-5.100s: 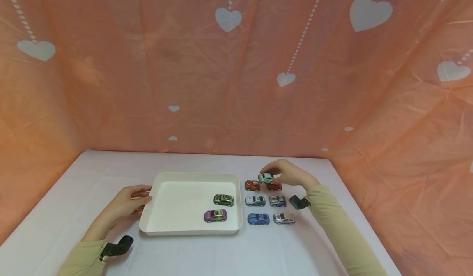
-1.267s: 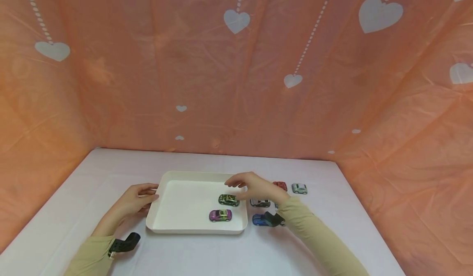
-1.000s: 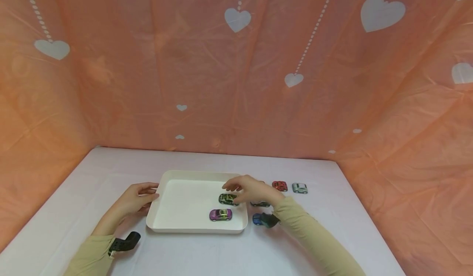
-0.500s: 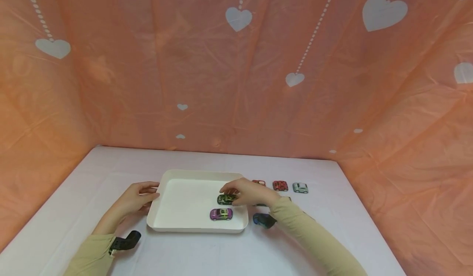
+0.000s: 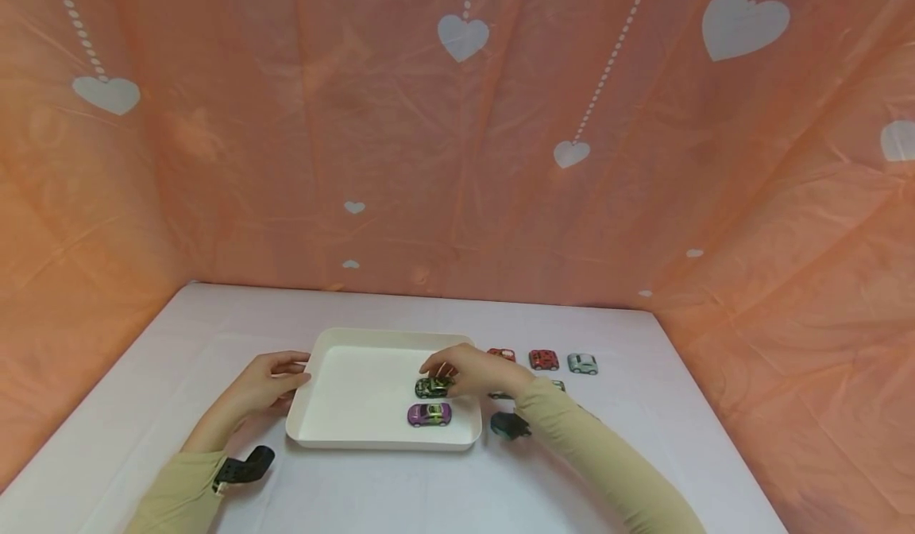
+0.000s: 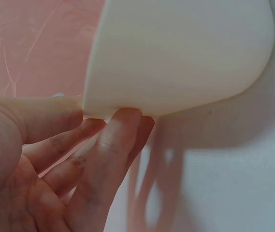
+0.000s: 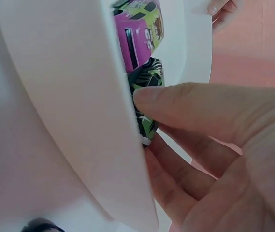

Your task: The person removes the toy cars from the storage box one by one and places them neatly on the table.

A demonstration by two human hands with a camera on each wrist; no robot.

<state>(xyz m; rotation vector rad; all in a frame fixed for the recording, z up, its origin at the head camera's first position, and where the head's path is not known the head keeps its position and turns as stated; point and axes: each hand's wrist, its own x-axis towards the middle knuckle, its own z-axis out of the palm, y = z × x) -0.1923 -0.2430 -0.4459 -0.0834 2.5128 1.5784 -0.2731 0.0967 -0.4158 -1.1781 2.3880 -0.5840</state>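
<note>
In the head view, my right hand [image 5: 472, 369] reaches over the right rim of the white tray [image 5: 357, 443]. Its thumb and fingers hold a black-and-green patterned toy car [image 5: 429, 388] inside the tray; the right wrist view shows the thumb on the car's near end. Beside it sits a purple and lime toy car [image 5: 429, 415], on the near side. My left hand [image 5: 253, 388] is at the tray's left edge. Its thumb tip touches the rim and its extended fingertips [image 6: 125, 121] rest against the outer wall, in the left wrist view.
Right of the tray, an orange-red car [image 5: 502, 354], a red car [image 5: 543, 360] and a pale mint car [image 5: 582, 364] stand in a back row. Other cars there are partly hidden by my right arm and its black wrist camera [image 5: 511, 425]. An orange curtain [image 5: 457, 224] hangs behind the white table.
Five seconds ago my right hand held the mint car, which now stands at the back right. Since then the hand moved over the tray and gripped the black-and-green car, which shifted slightly left.
</note>
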